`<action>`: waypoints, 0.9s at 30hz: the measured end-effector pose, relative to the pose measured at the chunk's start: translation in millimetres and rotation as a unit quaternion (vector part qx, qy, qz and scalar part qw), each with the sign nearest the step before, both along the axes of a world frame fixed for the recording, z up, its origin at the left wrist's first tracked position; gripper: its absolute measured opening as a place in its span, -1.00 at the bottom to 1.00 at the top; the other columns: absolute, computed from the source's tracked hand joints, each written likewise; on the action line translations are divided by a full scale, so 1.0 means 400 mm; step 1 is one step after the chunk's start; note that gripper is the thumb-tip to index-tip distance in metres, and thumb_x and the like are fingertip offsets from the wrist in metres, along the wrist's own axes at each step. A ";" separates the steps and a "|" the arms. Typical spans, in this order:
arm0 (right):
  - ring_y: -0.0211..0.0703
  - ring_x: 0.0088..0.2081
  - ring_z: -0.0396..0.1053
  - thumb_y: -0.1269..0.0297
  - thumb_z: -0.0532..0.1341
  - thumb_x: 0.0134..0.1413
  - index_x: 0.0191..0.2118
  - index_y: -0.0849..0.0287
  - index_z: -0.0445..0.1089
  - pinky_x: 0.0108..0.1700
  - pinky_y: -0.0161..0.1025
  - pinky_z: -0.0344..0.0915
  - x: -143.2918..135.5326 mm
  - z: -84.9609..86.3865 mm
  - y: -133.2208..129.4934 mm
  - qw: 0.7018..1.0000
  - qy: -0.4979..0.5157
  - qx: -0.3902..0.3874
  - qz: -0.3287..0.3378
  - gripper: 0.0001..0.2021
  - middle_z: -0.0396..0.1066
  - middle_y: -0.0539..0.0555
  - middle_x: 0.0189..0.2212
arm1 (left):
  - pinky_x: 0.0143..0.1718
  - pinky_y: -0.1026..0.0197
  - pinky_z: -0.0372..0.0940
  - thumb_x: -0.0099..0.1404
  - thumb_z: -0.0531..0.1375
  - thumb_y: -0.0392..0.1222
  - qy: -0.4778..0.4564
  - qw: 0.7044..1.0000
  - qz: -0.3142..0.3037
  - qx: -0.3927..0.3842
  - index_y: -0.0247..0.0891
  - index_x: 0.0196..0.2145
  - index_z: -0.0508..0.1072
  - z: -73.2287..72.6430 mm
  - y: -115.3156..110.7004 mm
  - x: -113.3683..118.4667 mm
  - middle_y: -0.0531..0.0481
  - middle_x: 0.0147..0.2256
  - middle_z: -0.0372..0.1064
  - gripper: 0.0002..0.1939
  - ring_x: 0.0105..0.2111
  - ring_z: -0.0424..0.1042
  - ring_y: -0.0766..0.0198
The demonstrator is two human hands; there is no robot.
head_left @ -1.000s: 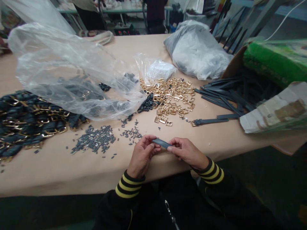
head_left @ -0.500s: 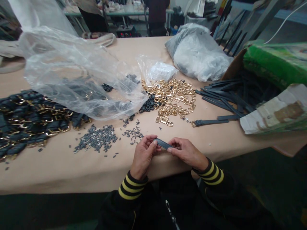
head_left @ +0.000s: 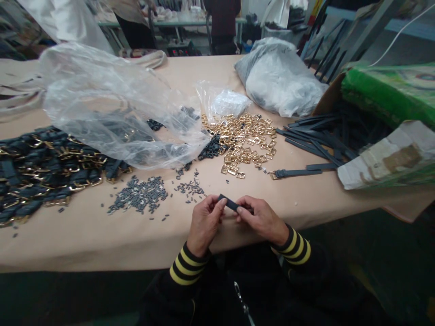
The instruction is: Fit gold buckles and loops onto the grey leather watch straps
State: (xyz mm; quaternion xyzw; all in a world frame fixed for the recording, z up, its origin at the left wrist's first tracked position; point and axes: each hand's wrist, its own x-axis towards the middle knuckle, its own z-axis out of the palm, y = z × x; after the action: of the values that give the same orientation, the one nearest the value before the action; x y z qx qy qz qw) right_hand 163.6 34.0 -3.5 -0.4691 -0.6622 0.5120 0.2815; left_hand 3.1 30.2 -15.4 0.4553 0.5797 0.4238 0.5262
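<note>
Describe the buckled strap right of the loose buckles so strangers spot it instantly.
Find the big green carton at far right. Dark straps fan leftward from it toward gold buckles. The buckled strap lies frontmost, the only one there wearing a gold buckle.

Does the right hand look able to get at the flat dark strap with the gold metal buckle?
Probably yes: nothing shows between the right hand and the buckled strap, which lies on the tan tabletop. But that hand holds a flat dark strip, so it may need to let go first.
</note>
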 end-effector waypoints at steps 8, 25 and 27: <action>-0.37 -0.54 0.31 0.23 0.14 0.03 -0.35 0.29 0.27 -0.46 -0.37 0.24 -0.004 -0.005 0.007 0.968 0.194 -0.157 0.014 -0.82 0.37 0.03 -0.49 | -0.33 0.26 0.27 0.19 0.08 -0.21 0.137 0.983 -0.007 0.118 -0.29 -0.39 0.36 0.016 -0.017 0.035 -0.01 -0.41 0.32 -0.88 -0.39 0.34 0.32; -0.40 -0.60 0.28 0.23 0.12 0.07 -0.37 0.26 0.20 -0.52 -0.41 0.19 0.037 -0.012 0.041 0.954 0.213 -0.202 0.059 -0.83 0.37 0.03 -0.50 | -0.42 0.17 0.33 0.24 0.00 -0.16 0.035 0.984 -0.175 0.019 -0.33 -0.33 0.38 0.016 0.026 -0.016 -0.11 -0.49 0.42 -0.77 -0.50 0.41 0.24; -0.49 -0.69 0.13 0.23 0.10 0.08 -0.36 0.24 0.16 -0.65 -0.48 0.06 0.047 -0.018 0.050 0.941 0.238 -0.237 0.041 -0.84 0.32 -0.03 -0.53 | -0.27 0.09 0.33 0.18 0.05 -0.24 0.146 0.973 -0.144 0.104 -0.33 -0.29 0.39 0.014 0.069 -0.051 -0.17 -0.34 0.41 -0.82 -0.35 0.42 0.18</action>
State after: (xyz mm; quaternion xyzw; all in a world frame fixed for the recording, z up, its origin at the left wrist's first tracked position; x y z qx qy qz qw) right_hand 182.3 54.2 -10.7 -0.3590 -0.4541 0.7618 0.2909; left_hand -17.4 57.6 -9.7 0.6432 0.5314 0.3308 0.4411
